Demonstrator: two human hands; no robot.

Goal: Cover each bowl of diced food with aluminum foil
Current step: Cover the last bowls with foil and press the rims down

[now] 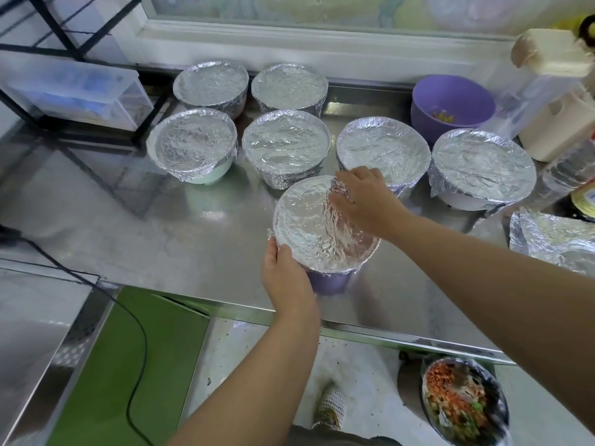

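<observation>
Stainless-steel counter [161, 220] set against a white window frame [289, 37], seen from above. At the far left stands a black metal rack [80, 33] holding a clear plastic drawer box [74, 94]. A black cable [135, 333] runs off the counter's left side over a green floor strip [128, 365].

The nearest bowl [328, 281], purple, stands near the counter's front edge, its top covered by aluminum foil [309, 220]. The left hand [283, 275] clasps the near-left rim, fingers wrapped under the foil's edge. The right hand [363, 201] curls over the far-right rim, gripping crumpled foil against it.

Six foil-covered bowls [286, 144] stand behind: two at the back, four in front. An uncovered purple bowl [450, 104] at the back right shows yellowish pieces.

A loose foil sheet [553, 239] is cut off by the right edge, as are a clear bottle [563, 175] and a blurred cream container [553, 130]. Below the counter a dark bowl [463, 403] of orange and green diced food sits on the pale floor, beside a foot [331, 407] in a mesh shoe. The covered bowls' contents are hidden
</observation>
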